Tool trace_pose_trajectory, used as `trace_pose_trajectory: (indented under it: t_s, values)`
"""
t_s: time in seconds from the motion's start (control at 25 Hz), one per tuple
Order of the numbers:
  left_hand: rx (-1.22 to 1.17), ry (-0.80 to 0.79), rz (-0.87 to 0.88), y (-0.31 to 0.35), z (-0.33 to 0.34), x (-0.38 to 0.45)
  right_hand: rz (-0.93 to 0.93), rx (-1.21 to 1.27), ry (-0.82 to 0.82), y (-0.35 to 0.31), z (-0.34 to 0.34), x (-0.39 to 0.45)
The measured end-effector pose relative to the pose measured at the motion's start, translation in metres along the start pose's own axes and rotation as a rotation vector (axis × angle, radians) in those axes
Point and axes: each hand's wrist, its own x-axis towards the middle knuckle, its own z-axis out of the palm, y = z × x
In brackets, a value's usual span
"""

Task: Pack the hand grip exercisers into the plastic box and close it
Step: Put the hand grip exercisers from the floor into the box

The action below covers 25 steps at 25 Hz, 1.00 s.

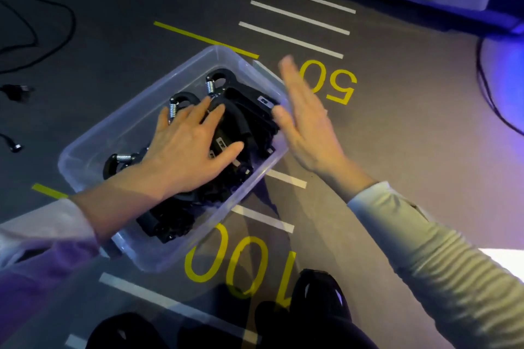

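Black exercisers (226,122) fill the plastic box (136,119) under the flat, spread left hand (187,147).

L hand (187,147) flat, palm down, fingers spread. R hand (306,125) open, edge-on, fingers straight, held apart from L.

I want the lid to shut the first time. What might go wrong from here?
The hand grip exercisers are heaped near the plastic box rim under the flat left hand, so the lid may not seat. No lid is in view. The right hand is blurred beside the box and might knock it.
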Motion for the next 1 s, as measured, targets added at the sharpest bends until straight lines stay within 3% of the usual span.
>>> trace_pose_trajectory:
  t_s: [0.08,0.16,0.36,0.48,0.64,0.8,1.0]
  values:
    - [-0.036,0.016,0.059,0.023,-0.003,0.01,0.149,0.028,0.18,0.028,-0.006,-0.01]
    - [-0.033,0.008,0.123,0.044,-0.001,0.02,0.267,-0.034,0.15,0.058,-0.006,-0.024]
    - [0.074,-0.039,0.161,0.065,0.008,0.056,0.542,-0.27,-0.388,0.099,0.015,-0.048]
    - [0.083,-0.071,0.162,0.067,0.012,0.073,0.443,-0.296,-0.638,0.105,0.03,-0.053]
    - [0.063,-0.075,0.161,0.065,0.014,0.096,0.19,-0.395,-0.767,0.111,0.049,-0.054]
    - [0.028,-0.084,0.161,0.066,0.016,0.105,0.137,-0.469,-0.732,0.115,0.066,-0.056]
    - [-0.009,-0.065,0.2,0.06,0.016,0.104,0.269,-0.283,-0.644,0.119,0.065,-0.048]
